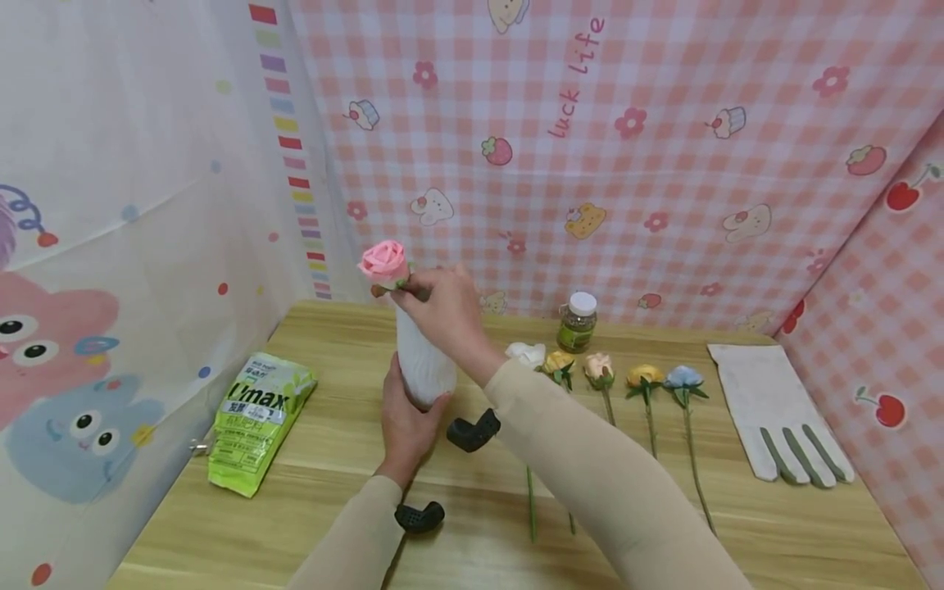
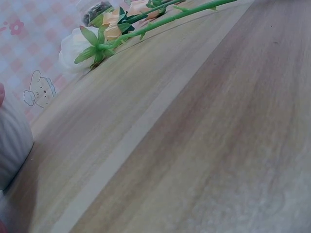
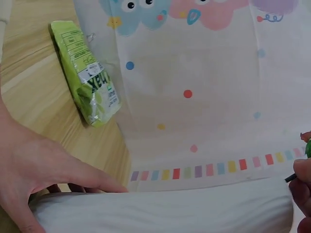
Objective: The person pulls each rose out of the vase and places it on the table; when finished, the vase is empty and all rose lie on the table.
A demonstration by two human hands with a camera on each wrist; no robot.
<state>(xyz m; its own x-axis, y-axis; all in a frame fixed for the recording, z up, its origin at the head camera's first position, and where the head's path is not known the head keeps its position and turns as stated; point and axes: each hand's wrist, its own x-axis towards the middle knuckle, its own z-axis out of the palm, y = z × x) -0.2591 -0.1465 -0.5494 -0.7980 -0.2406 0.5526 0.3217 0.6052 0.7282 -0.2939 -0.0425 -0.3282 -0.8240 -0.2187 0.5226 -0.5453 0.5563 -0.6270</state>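
A tall white vase (image 1: 426,365) with a ribbed surface stands on the table, and my left hand (image 1: 406,426) grips it low down, fingers and thumb round its base. At the vase's mouth my right hand (image 1: 451,310) pinches a pink rose (image 1: 383,260) just below its bloom. The rose's head leans left over the rim, and most of its stem is hidden. In the right wrist view the vase (image 3: 165,211) runs along the bottom, with the left hand (image 3: 43,170) at its base. Only the right hand's fingertips (image 3: 303,177) show there, by the rim.
Right of the vase lie several artificial flowers: white (image 1: 526,354), yellow (image 1: 559,362), peach (image 1: 599,369), orange-yellow (image 1: 645,375) and blue (image 1: 683,378). Behind them stands a white-lidded jar (image 1: 578,322). A green bag (image 1: 260,422) lies left, a white-grey glove (image 1: 774,406) right.
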